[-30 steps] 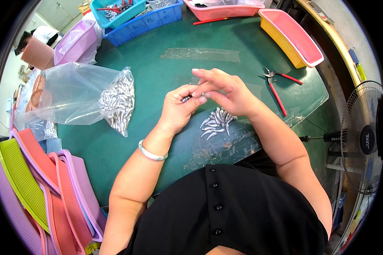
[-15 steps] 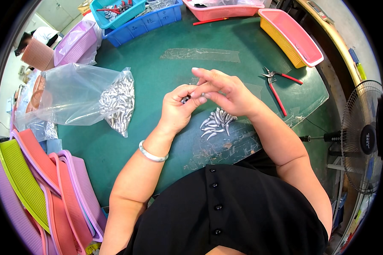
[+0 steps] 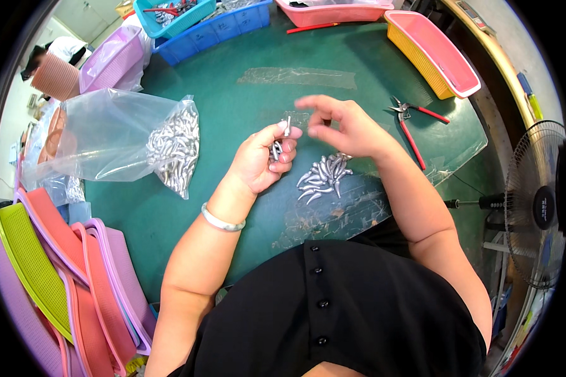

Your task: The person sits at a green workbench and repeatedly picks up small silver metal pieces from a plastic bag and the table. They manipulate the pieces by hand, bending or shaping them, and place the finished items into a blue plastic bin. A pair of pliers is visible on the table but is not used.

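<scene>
My left hand (image 3: 262,158) is curled around several small silver metal pieces (image 3: 278,148), with one pinched upright between thumb and forefinger. My right hand (image 3: 344,125) hovers just to the right of it, fingers spread and blurred, holding nothing. Below my hands a loose pile of the same silver pieces (image 3: 324,176) lies on a clear plastic sheet on the green table (image 3: 233,113). To the left lies a clear plastic bag (image 3: 129,141) with many more silver pieces heaped at its closed end.
Red-handled pliers (image 3: 409,122) lie to the right of my hands. Pink-and-yellow (image 3: 434,53), pink (image 3: 333,11), blue (image 3: 214,28) and purple (image 3: 110,60) baskets ring the far edge. Stacked coloured trays (image 3: 56,270) sit at left. A fan (image 3: 538,204) stands at right.
My right hand has let go and pulled away from the left, its fingers now spread. My left hand still holds the silver pieces, one now standing up at its fingertips.
</scene>
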Tool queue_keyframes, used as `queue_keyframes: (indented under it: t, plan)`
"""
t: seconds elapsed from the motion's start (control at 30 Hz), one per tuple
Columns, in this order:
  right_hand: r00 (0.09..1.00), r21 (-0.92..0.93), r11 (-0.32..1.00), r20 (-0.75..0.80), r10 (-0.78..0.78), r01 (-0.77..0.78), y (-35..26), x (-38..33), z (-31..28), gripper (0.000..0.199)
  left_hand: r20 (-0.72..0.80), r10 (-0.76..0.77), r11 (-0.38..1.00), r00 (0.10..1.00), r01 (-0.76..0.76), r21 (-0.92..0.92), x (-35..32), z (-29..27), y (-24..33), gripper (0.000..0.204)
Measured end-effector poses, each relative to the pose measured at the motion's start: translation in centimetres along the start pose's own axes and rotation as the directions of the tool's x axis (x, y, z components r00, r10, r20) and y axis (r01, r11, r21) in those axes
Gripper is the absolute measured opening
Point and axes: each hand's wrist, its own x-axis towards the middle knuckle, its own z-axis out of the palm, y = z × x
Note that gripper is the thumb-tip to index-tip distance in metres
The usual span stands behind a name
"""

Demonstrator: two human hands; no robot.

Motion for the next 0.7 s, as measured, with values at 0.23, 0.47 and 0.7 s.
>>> queue_keyframes:
  t: [0.23,0.47,0.7]
  plan:
    - [0.859,-0.239,0.956,0.511,-0.025,0.170,-0.8,-0.4,-1.5,0.051,-0.051,0.040,0.977,0.998,-0.049,-0.206,0.5,0.0,0.0,0.023]
    - [0.869,-0.218,0.976,0.486,0.098,0.012,-1.2,-0.3,-0.7,0.045,-0.039,0.079,0.987,0.996,-0.083,-0.134,0.5,-0.3,-0.3,0.017]
    - [0.962,-0.260,0.960,0.273,-0.025,0.099,0.2,-0.1,-0.3,0.037,-0.004,0.186,0.980,0.983,-0.186,-0.076,0.4,-0.5,-0.3,0.012]
